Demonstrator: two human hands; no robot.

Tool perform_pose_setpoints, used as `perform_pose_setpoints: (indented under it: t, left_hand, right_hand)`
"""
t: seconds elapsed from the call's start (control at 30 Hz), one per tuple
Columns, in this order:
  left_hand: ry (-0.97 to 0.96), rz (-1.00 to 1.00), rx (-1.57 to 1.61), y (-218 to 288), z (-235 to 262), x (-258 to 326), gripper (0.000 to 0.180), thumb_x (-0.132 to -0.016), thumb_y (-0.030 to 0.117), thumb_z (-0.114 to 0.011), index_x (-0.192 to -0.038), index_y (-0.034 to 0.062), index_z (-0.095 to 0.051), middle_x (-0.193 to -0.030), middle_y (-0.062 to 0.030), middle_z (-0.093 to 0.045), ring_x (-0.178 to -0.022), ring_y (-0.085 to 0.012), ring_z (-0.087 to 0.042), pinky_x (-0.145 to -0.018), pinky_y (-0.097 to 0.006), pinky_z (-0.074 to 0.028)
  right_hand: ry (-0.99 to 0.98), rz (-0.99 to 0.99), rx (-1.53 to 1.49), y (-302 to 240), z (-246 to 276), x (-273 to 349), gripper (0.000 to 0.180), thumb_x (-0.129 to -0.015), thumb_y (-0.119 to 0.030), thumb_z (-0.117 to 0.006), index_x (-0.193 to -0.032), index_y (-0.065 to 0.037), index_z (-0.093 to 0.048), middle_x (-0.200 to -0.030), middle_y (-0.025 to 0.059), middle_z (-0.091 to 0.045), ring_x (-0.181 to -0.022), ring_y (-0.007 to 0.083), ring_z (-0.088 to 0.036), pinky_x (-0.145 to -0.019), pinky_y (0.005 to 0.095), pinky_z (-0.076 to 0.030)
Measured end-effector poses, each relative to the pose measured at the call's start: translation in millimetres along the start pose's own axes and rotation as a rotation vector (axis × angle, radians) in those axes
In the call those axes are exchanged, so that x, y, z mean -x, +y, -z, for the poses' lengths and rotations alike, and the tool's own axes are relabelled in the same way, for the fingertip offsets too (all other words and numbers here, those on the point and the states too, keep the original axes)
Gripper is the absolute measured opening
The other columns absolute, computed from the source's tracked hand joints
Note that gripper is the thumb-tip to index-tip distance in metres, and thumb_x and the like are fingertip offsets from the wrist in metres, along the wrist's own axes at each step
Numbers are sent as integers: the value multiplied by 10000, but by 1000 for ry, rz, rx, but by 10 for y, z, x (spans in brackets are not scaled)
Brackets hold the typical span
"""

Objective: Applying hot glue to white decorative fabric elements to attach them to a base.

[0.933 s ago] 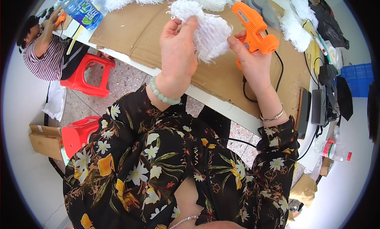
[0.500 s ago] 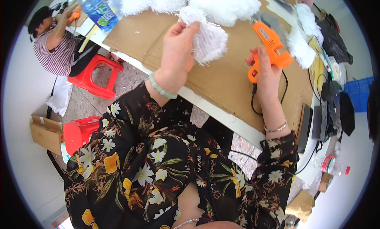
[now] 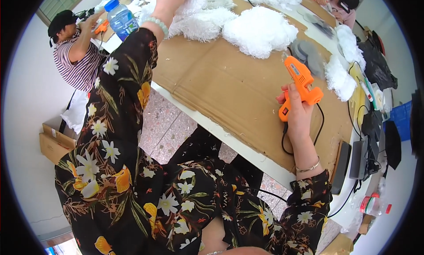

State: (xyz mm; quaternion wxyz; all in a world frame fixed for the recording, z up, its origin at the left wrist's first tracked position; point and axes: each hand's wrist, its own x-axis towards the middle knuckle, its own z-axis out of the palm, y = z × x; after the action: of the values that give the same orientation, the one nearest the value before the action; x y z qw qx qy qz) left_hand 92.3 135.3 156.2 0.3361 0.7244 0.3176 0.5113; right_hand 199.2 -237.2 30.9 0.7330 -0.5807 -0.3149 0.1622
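My right hand (image 3: 299,116) is closed round the handle of an orange hot glue gun (image 3: 301,75), its nozzle tilted up and away over the cardboard. A black cord trails from the handle. My left hand (image 3: 171,0) reaches far forward to the table's far left, among white fluffy fringed pieces (image 3: 201,22). The picture's upper edge cuts off its fingers, so what they hold is hidden. A larger white fluffy heap (image 3: 260,32) lies between my two hands. Just beyond the glue gun's nozzle are stacked grey round discs (image 3: 310,56).
Brown cardboard (image 3: 221,85) covers the white table. A blue-capped bottle (image 3: 121,20) stands at the far left, near a person in a striped shirt (image 3: 73,56) who works there. Another person (image 3: 346,8) sits at the far right. More white fluff (image 3: 340,78) and dark boxes line the right edge.
My left hand has moved forward and left from above the cardboard to the far fluff; the white fringed piece it held is no longer visible in it. My right hand keeps the glue gun.
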Motion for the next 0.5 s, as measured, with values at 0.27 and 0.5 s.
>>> perform_pose_setpoints:
  t: [0.27, 0.5]
  left_hand:
    - [-341, -376, -316, -16, -154, -260, 321, -809, 227, -694, -1001, -30, -697, -897, -146, -719, -855, -238, -678, -780, -348, -514]
    - [-192, -415, 201, 364, -180, 281, 301, -939, 232, -568, -930, -41, -692, -860, -96, -704, -813, -152, -639, -731, -287, -494]
  right_hand:
    - [-77, 8, 7, 27, 18, 49, 263, -938, -279, -599, -1016, -29, -563, -911, 51, -611, -726, 126, -591, -674, 285, -477]
    - [-73, -6, 56, -4, 50, -6, 281, -930, -289, -608, -1015, -25, -563, -927, 68, -619, -724, 130, -596, -653, 285, -477]
